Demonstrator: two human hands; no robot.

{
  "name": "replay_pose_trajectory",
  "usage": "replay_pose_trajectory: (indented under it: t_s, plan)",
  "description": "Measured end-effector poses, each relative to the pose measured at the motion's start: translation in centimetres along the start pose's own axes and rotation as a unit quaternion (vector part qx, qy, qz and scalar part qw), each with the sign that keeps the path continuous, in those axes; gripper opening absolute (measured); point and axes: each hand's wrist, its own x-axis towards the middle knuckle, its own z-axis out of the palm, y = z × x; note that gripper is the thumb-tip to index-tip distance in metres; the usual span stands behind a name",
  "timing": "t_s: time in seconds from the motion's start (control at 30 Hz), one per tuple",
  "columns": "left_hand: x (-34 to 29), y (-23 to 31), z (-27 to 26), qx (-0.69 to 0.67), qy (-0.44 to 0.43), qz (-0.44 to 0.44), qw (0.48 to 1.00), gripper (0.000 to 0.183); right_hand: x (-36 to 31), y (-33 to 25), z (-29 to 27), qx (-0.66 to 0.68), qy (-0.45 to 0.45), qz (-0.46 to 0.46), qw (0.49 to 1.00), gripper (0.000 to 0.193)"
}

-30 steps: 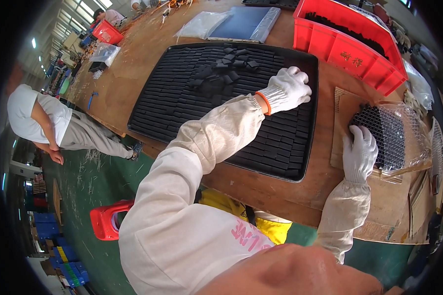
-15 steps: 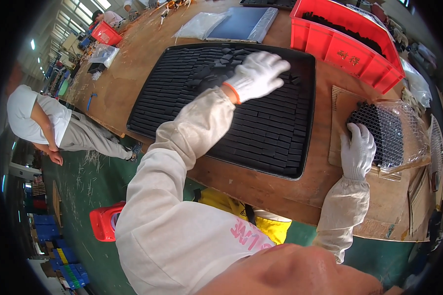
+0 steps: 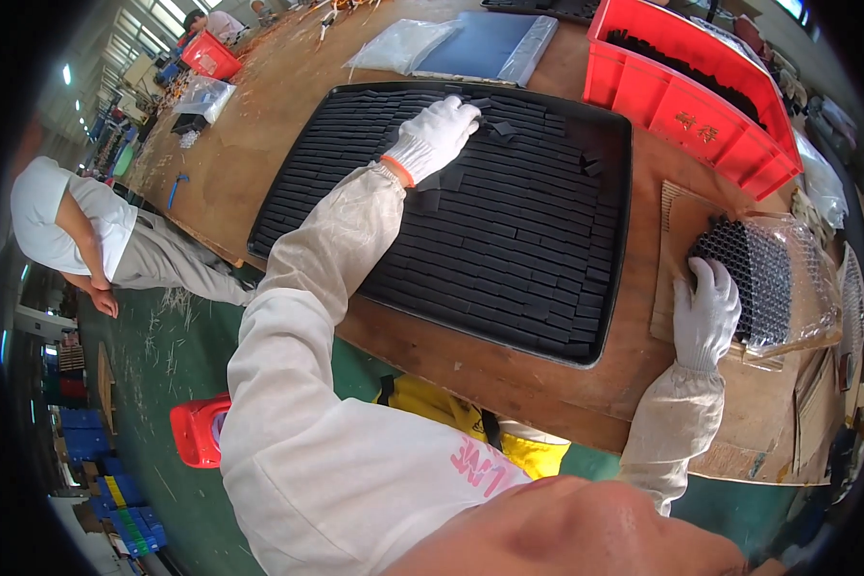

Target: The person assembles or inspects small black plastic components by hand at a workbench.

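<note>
A shallow black tray point(image 3: 600, 346) lies on the table, lined with rows of thin black rectangular strips point(image 3: 509, 226). Over its far part, my left hand point(image 3: 434, 134) in a white glove with an orange cuff has its fingers bent down, pressed together. Whatever lies under the fingertips is hidden. A few loose black pieces point(image 3: 502, 132) sit tilted on the rows beside it. My right hand point(image 3: 707, 312), also gloved, rests open against the left edge of a black honeycomb-patterned stack point(image 3: 754, 278), part of it under clear plastic.
A red bin point(image 3: 691, 106) holding black pieces stands at the far right. Cardboard point(image 3: 667, 259) lies under the honeycomb stack. Behind the tray is a blue sheet point(image 3: 485, 46) in clear wrap. Another person point(image 3: 77, 221) stands at the table's left side.
My left hand has swept leftward across the tray, and its spread fingers are now bent. The heap of loose pieces is smaller and more spread out. My right hand stays by the stack.
</note>
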Motion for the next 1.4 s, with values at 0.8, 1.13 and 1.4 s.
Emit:
replay_pose_trajectory:
  t_s: [0.8, 1.13, 1.4]
  plan:
    - [-1.3, -3.9, 1.8, -0.581, 0.114, -0.112, 0.798, 0.028, 0.0, 0.0, -0.1, -0.027, -0.072, 0.075, 0.994, 0.025]
    - [-1.4, -3.4, 1.5, -0.555, 0.092, -0.102, 0.82, 0.03, -0.4, 0.4, 0.1, -0.051, -0.063, 0.046, 0.996, 0.024]
    - [-1.8, -3.0, -1.4, -0.617, 0.127, -0.132, 0.766, 0.037, -2.3, -0.1, 1.1, 0.159, 0.037, 0.11, 0.981, 0.024]
